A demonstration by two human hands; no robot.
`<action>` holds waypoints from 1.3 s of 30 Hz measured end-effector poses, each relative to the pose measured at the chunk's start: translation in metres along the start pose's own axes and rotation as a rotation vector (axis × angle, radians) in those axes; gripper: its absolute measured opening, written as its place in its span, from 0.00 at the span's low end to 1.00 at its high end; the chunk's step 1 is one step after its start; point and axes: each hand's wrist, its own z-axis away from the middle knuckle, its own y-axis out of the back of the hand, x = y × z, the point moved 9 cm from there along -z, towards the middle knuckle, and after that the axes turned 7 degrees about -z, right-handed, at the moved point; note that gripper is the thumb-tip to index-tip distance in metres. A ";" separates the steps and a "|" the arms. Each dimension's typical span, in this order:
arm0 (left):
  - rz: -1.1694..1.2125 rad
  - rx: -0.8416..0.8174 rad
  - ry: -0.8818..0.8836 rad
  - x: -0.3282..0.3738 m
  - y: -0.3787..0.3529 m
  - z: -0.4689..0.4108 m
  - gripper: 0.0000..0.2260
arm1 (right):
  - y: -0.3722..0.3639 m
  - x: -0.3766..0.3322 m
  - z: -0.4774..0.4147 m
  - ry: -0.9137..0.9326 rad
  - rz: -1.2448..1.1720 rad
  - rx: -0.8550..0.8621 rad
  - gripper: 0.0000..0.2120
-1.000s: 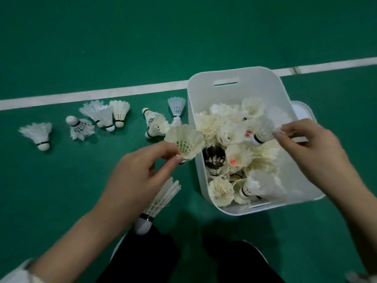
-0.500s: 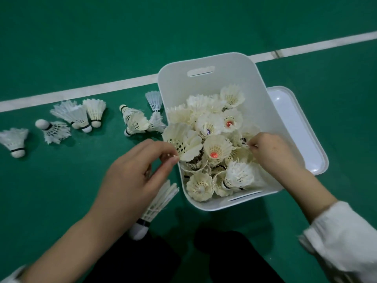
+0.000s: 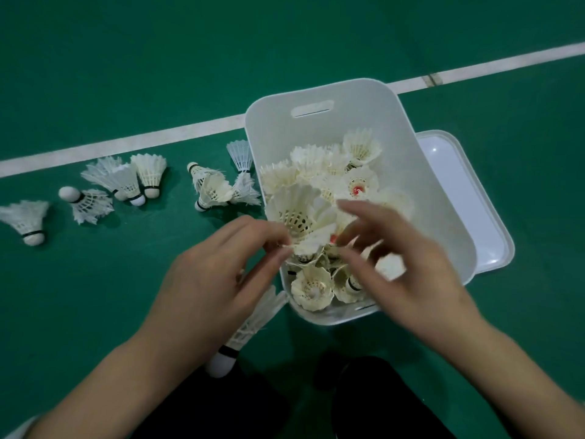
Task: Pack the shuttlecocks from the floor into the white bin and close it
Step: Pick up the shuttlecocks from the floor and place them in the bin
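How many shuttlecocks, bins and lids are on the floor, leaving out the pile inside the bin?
Shuttlecocks on the floor: 10 (two clusters overlap, so this is a best count)
Bin: 1
Lid: 1
Total: 12
One more shuttlecock is pinched by the left hand over the bin, not counted above.

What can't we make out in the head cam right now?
Head view:
- right hand: motion-blurred; grip on anything unclear.
- floor shuttlecock below left hand: skirt partly covered by the hand.
- lid: one long edge hidden behind white bin.
- shuttlecocks inside: lower layers buried, count unreadable.
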 end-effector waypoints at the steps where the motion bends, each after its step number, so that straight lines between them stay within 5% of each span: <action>1: 0.010 -0.002 -0.006 0.001 -0.001 0.000 0.06 | -0.015 -0.002 0.003 0.016 0.007 -0.078 0.23; 4: 0.035 -0.008 -0.018 0.003 -0.004 0.001 0.06 | -0.034 0.004 0.001 0.027 0.083 -0.162 0.18; 7: 0.039 -0.046 -0.016 0.003 -0.010 0.003 0.09 | -0.022 0.006 -0.006 0.049 0.121 -0.066 0.10; 10: 0.108 -0.065 0.053 -0.004 -0.011 0.003 0.14 | 0.011 0.030 -0.015 -0.142 0.197 0.024 0.06; 15: 0.156 -0.018 0.065 -0.011 -0.004 0.003 0.10 | 0.044 0.069 -0.011 -0.425 0.335 0.046 0.12; 23: -0.049 0.022 -0.068 -0.004 -0.009 0.002 0.08 | 0.023 0.060 -0.032 -0.408 0.304 -0.042 0.10; 28: -0.078 0.046 -0.051 -0.008 -0.005 0.001 0.09 | -0.014 0.097 -0.025 -0.521 0.410 -0.261 0.13; 32: -0.059 0.011 -0.047 -0.008 -0.009 0.001 0.09 | -0.020 0.114 -0.018 -0.597 0.441 -0.274 0.17; 36: -0.049 0.008 -0.060 -0.008 -0.012 0.001 0.08 | -0.003 0.091 -0.017 -0.482 0.534 -0.212 0.26; 39: -0.036 0.031 -0.076 -0.006 -0.009 0.001 0.08 | 0.005 0.032 -0.018 -0.172 0.188 -0.099 0.21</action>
